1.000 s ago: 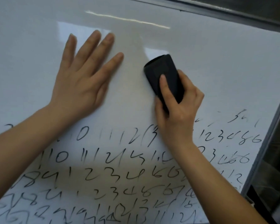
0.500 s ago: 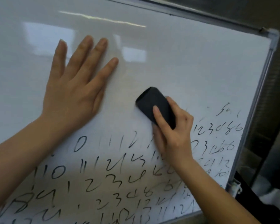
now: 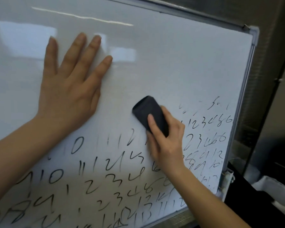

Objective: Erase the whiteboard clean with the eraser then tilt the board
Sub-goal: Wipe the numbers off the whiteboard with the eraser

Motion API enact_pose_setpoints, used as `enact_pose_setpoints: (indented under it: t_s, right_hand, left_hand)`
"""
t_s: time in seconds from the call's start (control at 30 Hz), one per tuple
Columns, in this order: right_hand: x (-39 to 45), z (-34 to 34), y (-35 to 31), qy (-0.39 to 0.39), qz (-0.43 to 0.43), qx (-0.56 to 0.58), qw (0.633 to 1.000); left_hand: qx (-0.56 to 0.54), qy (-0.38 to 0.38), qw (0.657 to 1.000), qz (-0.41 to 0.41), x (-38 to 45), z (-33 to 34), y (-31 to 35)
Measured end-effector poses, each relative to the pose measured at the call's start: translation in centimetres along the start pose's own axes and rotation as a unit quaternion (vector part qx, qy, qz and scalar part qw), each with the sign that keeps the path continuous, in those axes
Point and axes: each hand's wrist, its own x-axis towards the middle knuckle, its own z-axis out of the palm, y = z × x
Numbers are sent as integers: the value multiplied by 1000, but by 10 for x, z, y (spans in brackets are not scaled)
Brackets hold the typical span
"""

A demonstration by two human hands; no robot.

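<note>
Now that the eraser [image 3: 150, 116], gripped in the right hand [image 3: 167, 142], has dropped toward the digits [image 3: 105, 178], erasing continues. The left hand [image 3: 69, 89] lies open, flat on the board [image 3: 179, 63] above them

Dark wall [image 3: 268, 66] behind and right of everything, brushed grey texture. White cloth-like thing [image 3: 273, 188] at lower right, blurred, partly cut by frame edge. Black object [image 3: 247, 203] just left of it, shape unclear. Dim area beyond, details unreadable.

whiteboard [image 3: 179, 66] cut off left and below (some digits smeared).
</note>
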Motion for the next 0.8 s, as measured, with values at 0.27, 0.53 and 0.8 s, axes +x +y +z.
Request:
enact_pose_setpoints:
  t_s: [0.27,0.53,0.8]
  right_hand:
    - [16,-18,49,12,-7,-10,1000]
    - [45,-32,98,61,42,-3,997]
    - [3,-25,92,-10,-86,15,996]
  left_hand:
    - [-25,-22,999,-11,5,-6,4]
    - [-14,-18,1000,14,39,15,48]
    - [7,-9,1000,18,75,46,107]
